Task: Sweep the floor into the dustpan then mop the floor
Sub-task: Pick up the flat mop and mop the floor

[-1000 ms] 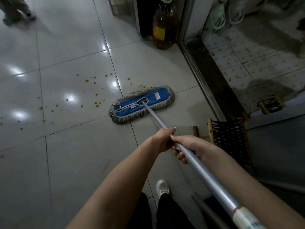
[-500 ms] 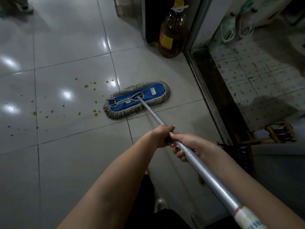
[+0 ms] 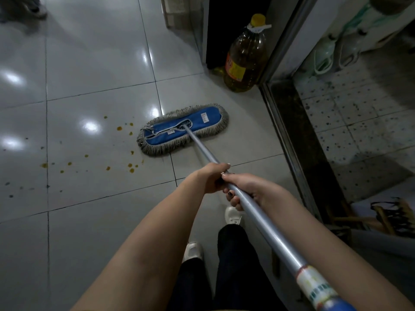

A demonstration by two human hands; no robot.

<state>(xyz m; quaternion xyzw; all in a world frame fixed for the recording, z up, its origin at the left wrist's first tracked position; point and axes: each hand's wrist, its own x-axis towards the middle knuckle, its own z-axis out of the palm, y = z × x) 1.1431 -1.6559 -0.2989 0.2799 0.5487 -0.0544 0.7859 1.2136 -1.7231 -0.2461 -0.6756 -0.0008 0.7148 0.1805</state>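
The mop head [image 3: 183,130] lay flat on the tiled floor [image 3: 89,221] at centre frame, up and to the left of the grip. Its long axis ran from lower left to upper right, roughly across the line of the pole [image 3: 202,145]. The pole ran from the head's centre socket down toward the lower right of the frame. Both hands were clamped on it, touching each other, fingers curled round the tube. The left hand [image 3: 212,178] sat nearer the head; the right hand [image 3: 251,189] sat directly behind it on the pole. Yellow spots [image 3: 131,168] were scattered on the tile left of and below the head's left end, the nearest just beside its fringe and others well apart toward the left edge of the frame. An oil bottle [image 3: 246,57] stood at upper centre beside a metal door threshold [image 3: 292,135], to the right of the head. Judged from this layout, mopping was under way and the soiled area remained. The next stroke would need the head carried leftward, the left hand steering and the right hand driving, with the head kept flat.
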